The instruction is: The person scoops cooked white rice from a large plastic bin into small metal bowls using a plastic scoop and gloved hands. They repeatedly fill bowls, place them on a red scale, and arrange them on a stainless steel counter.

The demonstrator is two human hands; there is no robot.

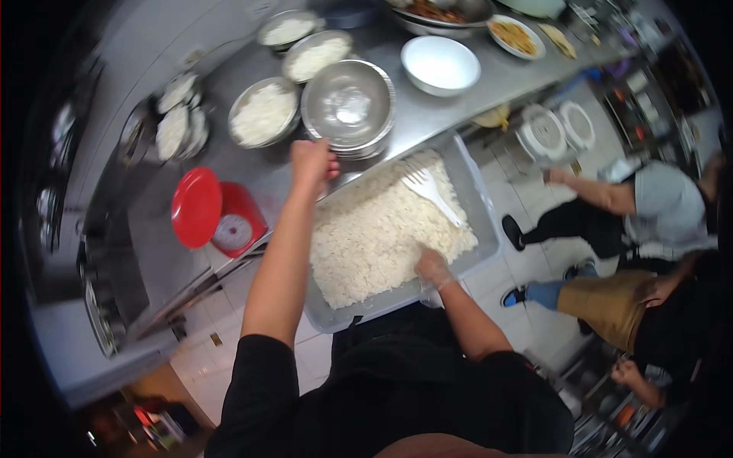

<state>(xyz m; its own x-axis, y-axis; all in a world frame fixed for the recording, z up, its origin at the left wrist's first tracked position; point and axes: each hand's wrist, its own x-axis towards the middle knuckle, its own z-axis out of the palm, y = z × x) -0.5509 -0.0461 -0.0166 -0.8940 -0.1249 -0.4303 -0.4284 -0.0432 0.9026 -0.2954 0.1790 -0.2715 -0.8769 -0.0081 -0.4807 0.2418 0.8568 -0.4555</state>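
A plastic tub (484, 200) in front of me holds a thick layer of cooked white rice (372, 240). My right hand (433, 268), in a clear plastic glove, touches the rice near the tub's front side; its fingertips are blurred. On the rice, towards the far right, lies a white slotted rice paddle (432, 194). Bare, my left hand (314, 166) is at the near rim of a stack of stainless steel bowls (349, 106), its fingers curled; whether it grips the rim is unclear. Left of the stack stands a metal bowl of rice (264, 113).
A red dial scale (235, 220) with a tilted red pan stands left on the steel counter (229, 68). More rice bowls (318, 56) are behind. A white bowl (441, 66) and a plate of food (516, 37) lie beyond. Two people (664, 206) stand at right.
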